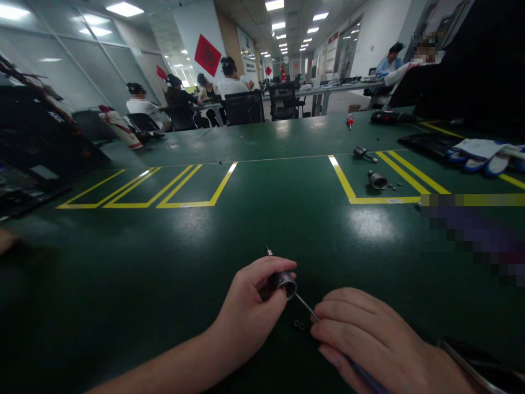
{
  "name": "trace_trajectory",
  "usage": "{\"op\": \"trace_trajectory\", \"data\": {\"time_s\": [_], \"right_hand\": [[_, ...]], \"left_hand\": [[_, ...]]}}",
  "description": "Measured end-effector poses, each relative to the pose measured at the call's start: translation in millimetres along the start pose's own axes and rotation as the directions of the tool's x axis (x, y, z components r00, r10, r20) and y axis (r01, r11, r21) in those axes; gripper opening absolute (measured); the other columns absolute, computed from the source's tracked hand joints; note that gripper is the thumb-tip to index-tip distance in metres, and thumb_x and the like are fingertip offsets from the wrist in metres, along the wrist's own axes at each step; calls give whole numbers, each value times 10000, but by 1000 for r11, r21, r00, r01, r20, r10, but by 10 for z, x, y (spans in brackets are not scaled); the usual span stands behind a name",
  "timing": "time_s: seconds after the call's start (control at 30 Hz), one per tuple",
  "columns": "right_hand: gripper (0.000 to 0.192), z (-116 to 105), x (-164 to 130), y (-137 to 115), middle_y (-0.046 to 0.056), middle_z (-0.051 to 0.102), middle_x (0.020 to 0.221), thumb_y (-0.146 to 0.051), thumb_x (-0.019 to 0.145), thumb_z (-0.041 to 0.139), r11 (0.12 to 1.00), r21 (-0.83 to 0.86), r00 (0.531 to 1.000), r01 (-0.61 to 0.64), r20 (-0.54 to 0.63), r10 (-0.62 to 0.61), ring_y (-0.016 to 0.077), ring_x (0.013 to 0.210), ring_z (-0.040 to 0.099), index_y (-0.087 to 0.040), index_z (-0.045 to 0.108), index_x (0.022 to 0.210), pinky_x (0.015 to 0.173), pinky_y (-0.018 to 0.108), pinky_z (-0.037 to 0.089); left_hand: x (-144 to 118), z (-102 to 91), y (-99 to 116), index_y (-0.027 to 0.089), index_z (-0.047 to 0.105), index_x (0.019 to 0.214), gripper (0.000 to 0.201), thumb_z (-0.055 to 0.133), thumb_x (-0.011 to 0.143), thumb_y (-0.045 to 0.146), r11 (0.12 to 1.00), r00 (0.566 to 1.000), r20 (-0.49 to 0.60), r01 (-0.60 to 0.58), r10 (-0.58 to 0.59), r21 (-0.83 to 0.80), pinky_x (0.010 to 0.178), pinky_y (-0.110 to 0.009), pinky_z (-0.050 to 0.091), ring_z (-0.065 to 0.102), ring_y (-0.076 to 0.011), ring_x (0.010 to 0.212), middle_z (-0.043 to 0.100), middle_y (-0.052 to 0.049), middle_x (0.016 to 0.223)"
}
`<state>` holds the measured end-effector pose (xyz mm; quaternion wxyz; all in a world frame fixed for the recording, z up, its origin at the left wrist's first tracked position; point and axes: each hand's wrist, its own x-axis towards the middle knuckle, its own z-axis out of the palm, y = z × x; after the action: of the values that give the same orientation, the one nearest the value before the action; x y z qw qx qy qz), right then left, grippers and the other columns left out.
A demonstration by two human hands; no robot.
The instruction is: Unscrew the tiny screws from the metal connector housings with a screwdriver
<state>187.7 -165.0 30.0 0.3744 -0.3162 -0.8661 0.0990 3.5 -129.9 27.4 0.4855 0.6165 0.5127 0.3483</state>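
Observation:
Between the thumb and fingers of my left hand (254, 301) is a cup-shaped metal part (286, 283), its round opening turned toward my right hand. A thin metal tip pokes out beyond my left fingers on the far side. My right hand (365, 334) is closed round a screwdriver (307, 306); its slim shaft reaches to the rim of the metal part, and a bluish handle shows under the palm. Whether the screwdriver's tip touches the part I cannot tell. A couple of small dark nuts (299, 324) lie on the green tabletop between my hands.
Inside the right yellow-taped box (353, 200) sit another metal cup part (376, 180), a shafted metal part (364, 154) and several tiny pieces. Beyond are a red screwdriver (350, 121), a dark power tool (392, 117) and white-blue gloves (484, 155). People sit at desks behind.

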Motion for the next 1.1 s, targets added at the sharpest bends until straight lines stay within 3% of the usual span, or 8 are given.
{"op": "trace_trajectory", "data": {"time_s": [1.1], "right_hand": [[346,55,-51,26,66,702,765,-165,941,339,998,-52,1000,22,-14,-22,151,760,656,-147,671,845,669,246,544]], "left_hand": [[4,42,-28,146,640,946,303,486,695,76,1000,1000,11,-6,6,-25,800,-317,543,648,-191,910,665,-74,967]]}}
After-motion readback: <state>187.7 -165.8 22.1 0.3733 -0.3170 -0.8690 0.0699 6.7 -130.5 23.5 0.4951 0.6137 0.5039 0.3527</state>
